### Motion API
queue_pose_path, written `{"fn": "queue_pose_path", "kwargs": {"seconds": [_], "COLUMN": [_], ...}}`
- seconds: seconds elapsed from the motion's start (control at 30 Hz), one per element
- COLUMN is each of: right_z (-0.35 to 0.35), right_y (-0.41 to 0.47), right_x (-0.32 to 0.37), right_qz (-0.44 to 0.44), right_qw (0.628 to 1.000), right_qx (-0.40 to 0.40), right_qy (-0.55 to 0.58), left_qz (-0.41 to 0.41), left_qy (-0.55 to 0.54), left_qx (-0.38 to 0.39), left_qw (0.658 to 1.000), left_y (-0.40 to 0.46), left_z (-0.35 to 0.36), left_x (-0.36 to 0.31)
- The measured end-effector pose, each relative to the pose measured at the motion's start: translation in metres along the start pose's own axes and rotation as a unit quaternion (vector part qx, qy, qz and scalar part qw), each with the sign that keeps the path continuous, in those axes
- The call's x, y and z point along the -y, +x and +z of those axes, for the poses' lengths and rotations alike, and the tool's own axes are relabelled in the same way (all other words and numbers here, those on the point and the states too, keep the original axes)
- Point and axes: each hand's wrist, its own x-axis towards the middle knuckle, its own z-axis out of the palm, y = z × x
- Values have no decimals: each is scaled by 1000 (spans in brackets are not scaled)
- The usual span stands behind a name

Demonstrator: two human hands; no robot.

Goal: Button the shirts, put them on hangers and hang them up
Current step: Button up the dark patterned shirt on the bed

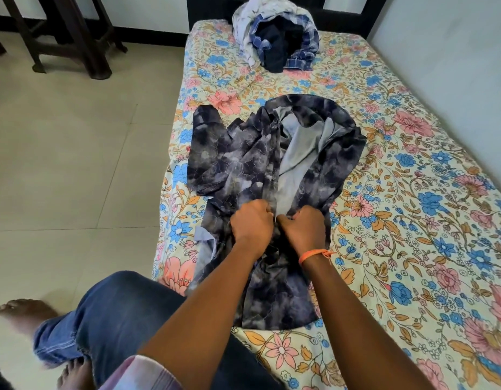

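Observation:
A dark navy and grey patterned shirt [243, 164] lies face up on the bed, collar away from me, its front open above my hands and showing the pale blue lining. My left hand [252, 222] pinches the left front edge at mid-placket. Close beside it, my right hand [304, 228], with an orange thread on the wrist, pinches the right front edge. The two fists nearly touch. Which button they hold is hidden by my fingers. No hanger is in view.
A heap of other shirts [277, 38], white, blue checked and dark, sits at the bed's far end. The floral bedsheet [412, 220] covers the mattress; a wall runs along its right side. Dark wooden furniture legs [75, 46] stand on the tiled floor at left.

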Motion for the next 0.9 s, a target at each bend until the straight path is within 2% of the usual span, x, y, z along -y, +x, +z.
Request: {"fn": "queue_pose_path", "kwargs": {"seconds": [0.17, 0.33, 0.4, 0.53, 0.7, 0.9], "right_z": [-2, -11, -6, 5, 1, -1], "right_y": [-11, -42, -60, -83, -87, -88], "right_x": [1, 3, -1, -14, -16, -18], "right_qz": [-23, 1, -19, -47, -73, -34], "right_qw": [999, 977, 969, 963, 964, 953], "right_qx": [-36, -76, -65, -59, -69, -58], "right_qy": [-15, 197, 239, 257, 248, 294], "left_qz": [-21, -11, 15, 56, 45, 27], "left_qy": [-35, -114, -135, -168, -227, -248], "left_qx": [10, 20, 9, 5, 27, 14], "left_qw": [999, 993, 991, 984, 973, 968], "left_y": [-2, -28, -46, -66, -65, -64], "left_z": [1, 5, 9, 10, 3, 6], "left_x": [1, 10, 12, 17, 24, 25]}}
